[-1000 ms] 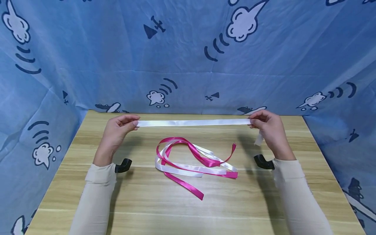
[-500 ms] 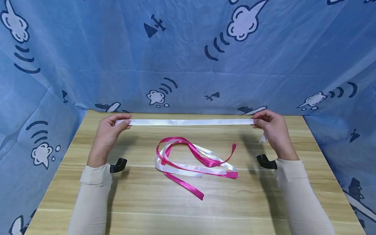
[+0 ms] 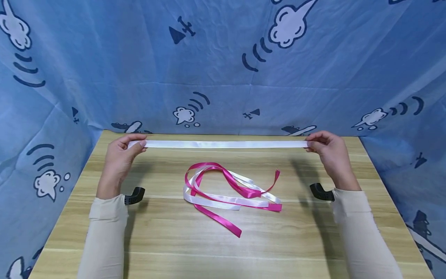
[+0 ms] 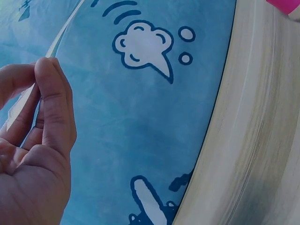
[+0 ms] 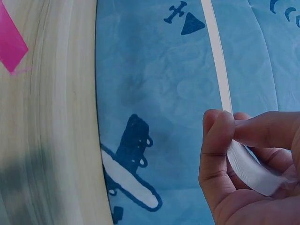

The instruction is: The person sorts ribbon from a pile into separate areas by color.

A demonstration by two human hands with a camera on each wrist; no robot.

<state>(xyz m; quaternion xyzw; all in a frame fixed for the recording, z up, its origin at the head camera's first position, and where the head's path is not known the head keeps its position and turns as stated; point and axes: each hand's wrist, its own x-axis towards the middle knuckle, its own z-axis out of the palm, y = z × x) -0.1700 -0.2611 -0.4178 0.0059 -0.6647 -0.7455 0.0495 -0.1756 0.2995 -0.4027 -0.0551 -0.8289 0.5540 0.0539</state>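
Note:
A white satin ribbon is stretched straight and level between both hands, above the far part of the table. My left hand pinches it near one end between thumb and fingers; a short tail lies inside the palm in the left wrist view. At the other side my right hand pinches it the same way. In the right wrist view the ribbon's loose end curls into the palm. Below the taut ribbon, a loose pile of pink ribbon and white ribbon lies looped on the table.
The wooden table has a pale grain. Behind it and along both sides hangs a blue printed cloth. A black wrist camera sits at the left cuff and another black camera at the right cuff.
Both hands have moved apart, the left further left and the right further right, so a longer stretch of white ribbon shows between them. The pile on the table has not moved.

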